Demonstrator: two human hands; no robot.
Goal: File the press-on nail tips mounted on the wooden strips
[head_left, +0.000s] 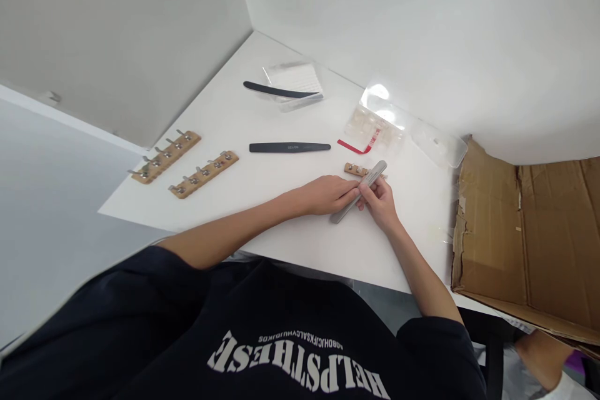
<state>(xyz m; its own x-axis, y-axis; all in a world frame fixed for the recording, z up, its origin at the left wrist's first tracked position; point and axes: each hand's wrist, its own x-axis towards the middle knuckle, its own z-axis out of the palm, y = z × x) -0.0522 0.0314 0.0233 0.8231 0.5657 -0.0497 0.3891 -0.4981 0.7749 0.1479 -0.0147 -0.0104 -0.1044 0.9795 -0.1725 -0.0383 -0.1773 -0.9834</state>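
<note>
My right hand is closed around a long grey nail file that lies slanted across a small wooden strip with metal pegs. My left hand rests on the white table with its fingertips pinched together against the file and the near end of the strip. What the left fingers hold is hidden between the two hands.
Two more wooden peg strips lie at the left. A black nail file sits mid-table, another rests on a clear box. A clear plastic tray and a red strip are behind. An open cardboard box stands right.
</note>
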